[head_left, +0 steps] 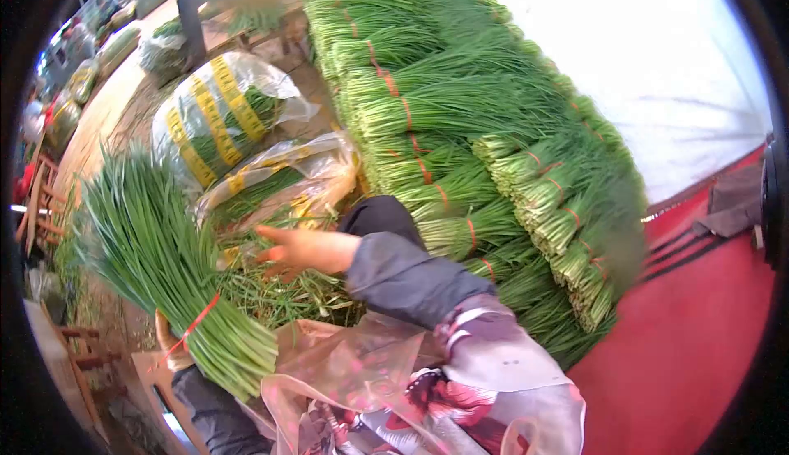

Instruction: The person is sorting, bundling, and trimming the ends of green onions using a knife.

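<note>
A thick bunch of garlic chives (pixel 164 249) tilts across the left side, its cut pale ends toward my lap and its green tips up and left. My left hand (pixel 170 341) is closed around its underside, near the red tie (pixel 199 322) that circles the stems; most of the fingers are hidden behind the bunch. To the right of it, my right hand (pixel 297 249) reaches out with the fingers apart and nothing in them. Loose chive scraps (pixel 288 295) lie beneath that hand. A pinkish see-through apron (pixel 353 364) covers my lap.
A tall stack of chive bunches (pixel 427 85) with red ties rises at the right, beside a red surface (pixel 674 356) and a white sheet (pixel 592 11). A yellow-striped plastic bag (pixel 218 118) of greens lies ahead. Wooden stools (pixel 41 200) stand at far left.
</note>
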A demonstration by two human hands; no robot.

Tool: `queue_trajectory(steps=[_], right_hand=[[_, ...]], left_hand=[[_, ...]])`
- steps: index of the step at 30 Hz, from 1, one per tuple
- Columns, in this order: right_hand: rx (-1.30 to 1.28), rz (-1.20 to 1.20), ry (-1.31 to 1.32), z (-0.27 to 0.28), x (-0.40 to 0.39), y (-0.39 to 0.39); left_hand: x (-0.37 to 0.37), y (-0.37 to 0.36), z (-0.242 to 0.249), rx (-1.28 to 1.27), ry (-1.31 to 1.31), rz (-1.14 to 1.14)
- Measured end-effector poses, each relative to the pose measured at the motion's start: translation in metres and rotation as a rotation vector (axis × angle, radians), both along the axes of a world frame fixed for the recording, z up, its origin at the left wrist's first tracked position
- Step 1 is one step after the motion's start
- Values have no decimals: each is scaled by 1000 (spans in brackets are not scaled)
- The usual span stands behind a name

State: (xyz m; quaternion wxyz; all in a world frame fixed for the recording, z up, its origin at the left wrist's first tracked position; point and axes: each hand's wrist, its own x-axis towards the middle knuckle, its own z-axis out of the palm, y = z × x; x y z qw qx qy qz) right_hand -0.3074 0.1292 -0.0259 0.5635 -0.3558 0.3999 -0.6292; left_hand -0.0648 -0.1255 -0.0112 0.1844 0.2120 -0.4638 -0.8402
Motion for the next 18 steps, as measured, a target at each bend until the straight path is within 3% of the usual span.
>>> queue_trajectory(steps=[1,3,5,8,11,14,15,17,18], right_hand=[[-21,42,-107,33,15,1],[-144,28,-145,49,32,-10],[-350,-335,-257,54,40,-13],[-363,-394,-477,96,-9,38],[-527,-934,-163,133,-72,88],[-591,-1078,180,165,-145,152],[-595,-1027,189,173,-155,172],[-559,-1344,30,143,-202,214],[-545,-1379,3,130,-218,231]], left_hand=[[-8,6,23,-148,-55,-67],[-58,51,87,-324,-112,-236],[-111,94,137,-537,-127,-349],[-172,144,183,-740,200,-414],[-187,161,223,-963,280,-315],[-176,149,211,-974,243,-234],[-168,143,198,-915,176,-234],[-154,117,153,-795,27,-305],[-146,101,125,-694,-41,-338]])
